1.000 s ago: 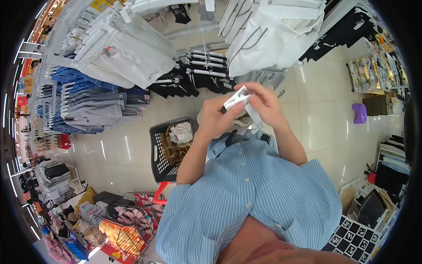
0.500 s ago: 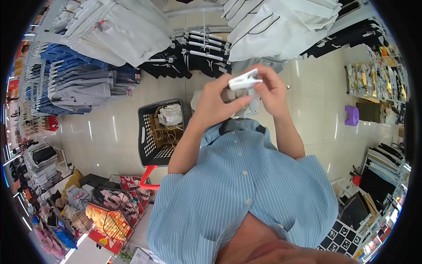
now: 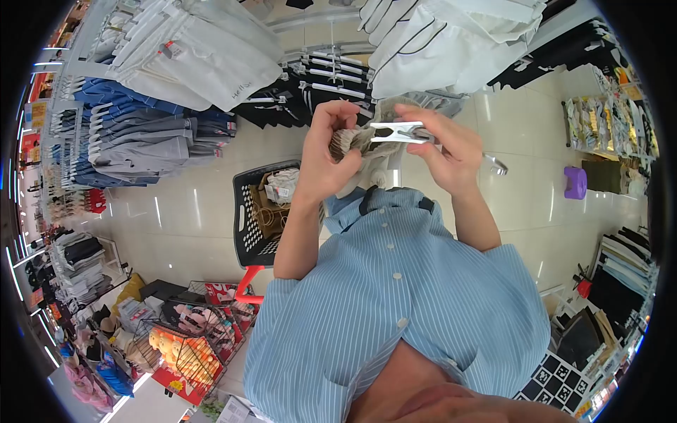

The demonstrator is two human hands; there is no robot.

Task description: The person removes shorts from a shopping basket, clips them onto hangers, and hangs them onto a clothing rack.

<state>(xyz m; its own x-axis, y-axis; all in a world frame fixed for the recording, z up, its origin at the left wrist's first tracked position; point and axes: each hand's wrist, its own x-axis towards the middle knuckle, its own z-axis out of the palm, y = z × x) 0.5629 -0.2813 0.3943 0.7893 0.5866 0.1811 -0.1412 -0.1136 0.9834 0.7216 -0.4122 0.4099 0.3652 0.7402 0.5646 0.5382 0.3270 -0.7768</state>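
Observation:
My left hand (image 3: 326, 151) is closed, with thumb and fingers pinching a beige garment (image 3: 383, 146) by its gathered, elastic-looking waistband. A white clip hanger (image 3: 398, 132) is in my right hand (image 3: 451, 146), whose thumb and fingers press the back end of one clip. That clip's jaws point left and lie against the cloth; whether they grip it I cannot tell. To the right of my right hand, the hanger's metal hook (image 3: 497, 166) sticks out. The lower part of the garment is mostly hidden behind my hands.
A black basket (image 3: 243, 211) with a red handle (image 3: 247, 287) stands at my left, holding a paper bag and white packaging. Ahead hang white garments (image 3: 451, 53) and black ones (image 3: 271, 109). Blue and grey clothes (image 3: 144, 144) hang left. A purple stool (image 3: 575, 183) is at right.
The clip has turned from tilted to nearly level, and its jaws are spread wider. My hands have moved apart, and the gathered waistband now shows at my left hand. The view has shifted slightly.

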